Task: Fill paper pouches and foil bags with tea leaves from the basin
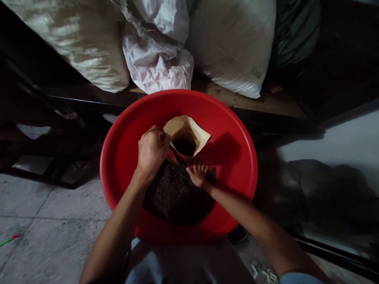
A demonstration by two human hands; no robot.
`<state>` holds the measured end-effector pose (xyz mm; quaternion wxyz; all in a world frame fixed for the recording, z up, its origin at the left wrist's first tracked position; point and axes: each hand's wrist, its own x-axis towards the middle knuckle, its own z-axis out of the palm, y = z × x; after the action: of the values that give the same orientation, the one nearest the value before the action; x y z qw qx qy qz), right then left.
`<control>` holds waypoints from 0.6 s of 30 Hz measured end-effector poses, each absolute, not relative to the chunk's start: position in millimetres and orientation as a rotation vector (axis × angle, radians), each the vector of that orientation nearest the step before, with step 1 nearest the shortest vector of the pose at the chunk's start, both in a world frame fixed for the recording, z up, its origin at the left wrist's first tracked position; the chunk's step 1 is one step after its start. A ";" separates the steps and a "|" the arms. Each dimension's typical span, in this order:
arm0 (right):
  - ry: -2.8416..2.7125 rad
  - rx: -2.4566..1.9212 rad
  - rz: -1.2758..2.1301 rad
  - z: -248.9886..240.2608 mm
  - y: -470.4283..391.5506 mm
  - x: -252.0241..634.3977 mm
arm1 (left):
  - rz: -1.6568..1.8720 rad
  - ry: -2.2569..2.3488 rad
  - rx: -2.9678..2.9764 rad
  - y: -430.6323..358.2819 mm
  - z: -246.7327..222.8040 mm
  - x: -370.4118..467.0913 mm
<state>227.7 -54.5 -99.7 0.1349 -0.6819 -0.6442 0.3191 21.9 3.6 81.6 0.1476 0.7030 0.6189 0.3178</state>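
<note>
A large round red plastic basin (124,138) sits in front of the person, and a paper bag (201,136) stands open inside it, toward the far side, its mouth facing up. The bag is tan on the inside, with something dark visible down in it. The left hand (154,148) is closed on the bag's left edge—fingers curled, thumb side up. The right hand (198,173) is open, its fingers a little spread, at the edge of a heap of dark, loose, shred-like material (174,189) just below the bag; whether its fingertips touch the bag, I cannot tell. The heap covers the near part of the basin floor. Beyond the basin, bulky pale sacks (231,43) and a crumpled white sack (162,67) rest on a dark shelf (97,96)—a dark green sack (297,31) lies at their right. Tiled floor (68,209) shows at the lower left.
</note>
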 end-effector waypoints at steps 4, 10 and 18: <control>-1.994 -1.925 1.148 -116.4 -75.6 189.8 | 0.965 1.779 1.954 -0.1 77.2 24.9; -2.210 -1.720 1.347 -88.9 -108.8 185.3 | 0.953 1.760 1.951 2.3 72.6 20.5; -1.985 -1.574 1.206 -69.9 -113.6 189.3 | 0.906 1.718 1.924 5.5 73.1 9.9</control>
<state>189.3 -113.6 -69.9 0.1673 -0.5531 -0.6975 0.4237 9.9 5.5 73.1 0.2025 0.6893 0.6153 0.3244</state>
